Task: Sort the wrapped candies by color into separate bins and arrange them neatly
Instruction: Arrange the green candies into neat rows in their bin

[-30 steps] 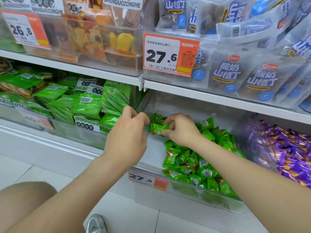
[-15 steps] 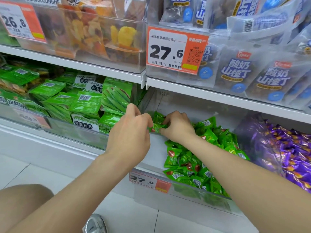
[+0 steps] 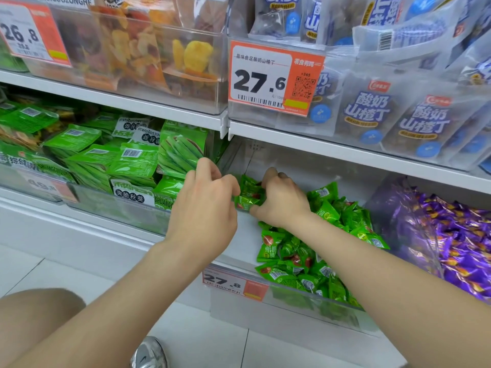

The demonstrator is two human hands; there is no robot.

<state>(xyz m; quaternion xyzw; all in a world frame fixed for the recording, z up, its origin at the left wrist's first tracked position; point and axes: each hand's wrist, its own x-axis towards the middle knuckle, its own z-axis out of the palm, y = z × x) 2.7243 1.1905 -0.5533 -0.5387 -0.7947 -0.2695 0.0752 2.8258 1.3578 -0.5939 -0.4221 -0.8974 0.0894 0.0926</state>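
Head view: the left hand [image 3: 204, 208] and right hand [image 3: 281, 200] are both pinching one green candy [image 3: 245, 201] at the back left corner of the bin [image 3: 239, 235]. The green pile [image 3: 305, 258] is lying loose along its right side, and purple candies [image 3: 457, 243] are lying apart, further right. Sorting seems done; arranging is probably only beginning.

Green candies [image 3: 289, 251]: bright green wrappers with a red motif and a white barcode patch.
Purple candies [image 3: 457, 235]: glossy violet wrappers with orange-gold flecks.
Flat packets [image 3: 132, 160]: green, with white barcode labels and a printed green pod pattern.
Price tag [image 3: 273, 78]: white and orange-red, with black numerals.
Pouches [image 3: 372, 112]: frosted white, with dark blue characters and blue discs.
Shelf [image 3: 318, 148]: white.
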